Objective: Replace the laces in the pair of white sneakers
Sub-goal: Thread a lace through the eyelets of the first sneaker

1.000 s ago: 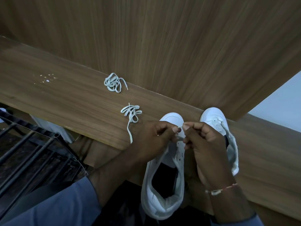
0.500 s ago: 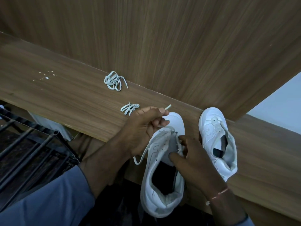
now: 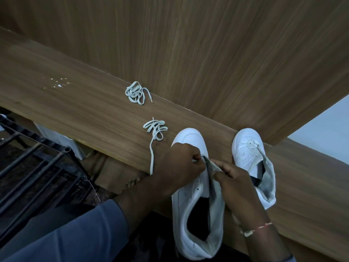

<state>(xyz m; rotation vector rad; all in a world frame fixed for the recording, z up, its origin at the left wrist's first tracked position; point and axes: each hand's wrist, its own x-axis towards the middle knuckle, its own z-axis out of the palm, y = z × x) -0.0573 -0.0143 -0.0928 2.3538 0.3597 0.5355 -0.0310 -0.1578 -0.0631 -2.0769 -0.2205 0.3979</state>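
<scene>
A person leans over a long wooden ledge [image 3: 79,114] backed by a wooden panel [image 3: 207,53]. Two white sneakers stand on it, toes towards the panel. The near sneaker [image 3: 190,138] sits directly under both hands, its heel overhanging the ledge's front edge. The left hand [image 3: 179,163] has its fingers curled, pinching the upper at the front of the opening. The right hand [image 3: 238,186] meets it there, gripping the grey tongue [image 3: 215,195]. Whether a lace end is between the fingers cannot be made out. The far sneaker [image 3: 245,148] stands just beside the right hand, unlaced. Left of the hands lie two loose laces. The nearer lace [image 3: 155,129] trails over the ledge edge beside the left wrist. The farther lace [image 3: 135,95] lies bunched against the panel.
</scene>
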